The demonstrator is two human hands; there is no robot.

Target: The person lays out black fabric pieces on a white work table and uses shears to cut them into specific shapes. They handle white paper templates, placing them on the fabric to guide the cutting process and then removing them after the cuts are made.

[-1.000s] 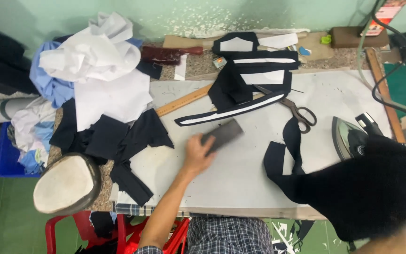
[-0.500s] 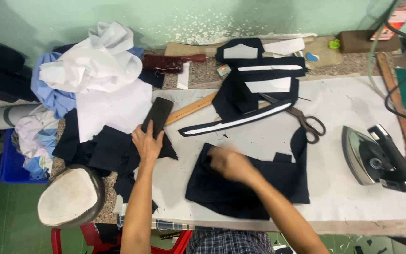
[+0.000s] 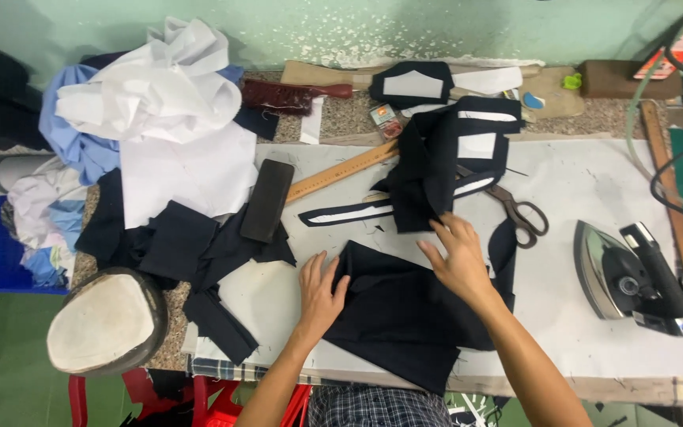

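A large piece of black fabric (image 3: 405,316) lies flat on the white ironing pad (image 3: 579,198) near the front edge. My left hand (image 3: 319,291) rests palm down on the cloth's left edge, fingers spread. My right hand (image 3: 458,257) presses flat on its upper part, fingers apart. Neither hand grips anything. A dark flat block (image 3: 266,199) lies to the upper left on other black scraps (image 3: 199,253).
A steam iron (image 3: 630,273) rests on its side at the right. Scissors (image 3: 519,209) and a wooden ruler (image 3: 341,171) lie behind the cloth, with black and white cut pieces (image 3: 452,150). White and blue fabric (image 3: 152,95) is heaped at the left, a padded pressing form (image 3: 104,320) at front left.
My left hand let go of the dark block, left on the scraps, and came down onto the black fabric. The fabric is now spread flat under both hands.
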